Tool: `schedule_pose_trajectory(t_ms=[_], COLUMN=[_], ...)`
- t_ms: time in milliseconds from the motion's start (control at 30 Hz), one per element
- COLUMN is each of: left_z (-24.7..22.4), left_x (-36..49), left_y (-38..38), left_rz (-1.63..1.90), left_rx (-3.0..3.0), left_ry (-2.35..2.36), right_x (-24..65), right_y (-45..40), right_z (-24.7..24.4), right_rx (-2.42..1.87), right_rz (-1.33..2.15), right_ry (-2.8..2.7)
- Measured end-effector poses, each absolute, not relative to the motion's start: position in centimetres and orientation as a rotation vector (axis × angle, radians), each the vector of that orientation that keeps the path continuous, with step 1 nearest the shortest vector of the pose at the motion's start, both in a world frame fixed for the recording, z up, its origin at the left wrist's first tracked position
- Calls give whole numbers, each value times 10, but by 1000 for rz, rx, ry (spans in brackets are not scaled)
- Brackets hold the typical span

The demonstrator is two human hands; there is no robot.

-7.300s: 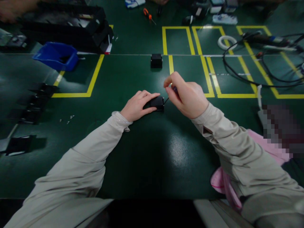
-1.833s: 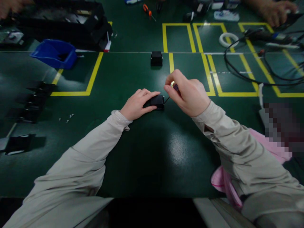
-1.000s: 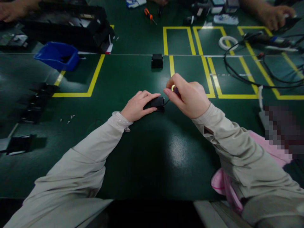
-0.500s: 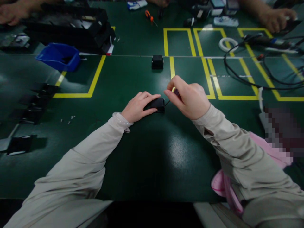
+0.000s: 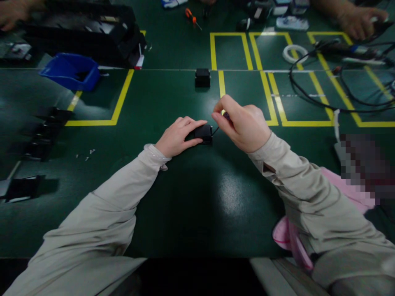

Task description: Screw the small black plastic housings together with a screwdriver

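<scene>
My left hand [image 5: 179, 136] grips a small black box-shaped part [image 5: 203, 132] against the green table, thumb along its near side and fingers along its far side. My right hand [image 5: 242, 123] is closed around the handle of a screwdriver [image 5: 226, 115], mostly covered by the fingers. The thin dark shaft slants down to the left and its tip meets the right end of the black part. Beyond my hands stands a similar black box-shaped part [image 5: 203, 78]. A few small screws [image 5: 87, 158] lie to the left of my left hand.
At the left are a blue bin [image 5: 72, 73], a black crate [image 5: 83, 35] and a row of black parts [image 5: 46, 133]. An orange screwdriver [image 5: 191, 17], a white ring [image 5: 294, 53] and a black cable [image 5: 308, 98] lie farther back. Another person's hand [image 5: 359, 22] is at far right.
The view has shifted slightly, so everything sits a little higher and farther left. Both hands keep their hold, and the screwdriver tip stays at the part's right end.
</scene>
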State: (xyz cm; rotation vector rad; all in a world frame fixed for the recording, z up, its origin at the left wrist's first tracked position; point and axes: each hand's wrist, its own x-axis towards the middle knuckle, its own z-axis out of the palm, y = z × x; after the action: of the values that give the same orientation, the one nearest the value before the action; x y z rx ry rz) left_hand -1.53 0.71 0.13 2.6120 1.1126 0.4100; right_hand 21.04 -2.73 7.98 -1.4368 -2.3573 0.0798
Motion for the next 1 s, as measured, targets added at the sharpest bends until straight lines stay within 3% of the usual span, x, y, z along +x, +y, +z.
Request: schedule_pose_trajectory(t_ms=[1000], left_z=[3], left_x=[-14], left_y=[8], left_rz=[377], left_rx=[2600], left_ry=[1139], right_x=[210], right_y=[-27], right_z=[82], right_rx=[-1464], right_rz=[10], right_ry=[-2365])
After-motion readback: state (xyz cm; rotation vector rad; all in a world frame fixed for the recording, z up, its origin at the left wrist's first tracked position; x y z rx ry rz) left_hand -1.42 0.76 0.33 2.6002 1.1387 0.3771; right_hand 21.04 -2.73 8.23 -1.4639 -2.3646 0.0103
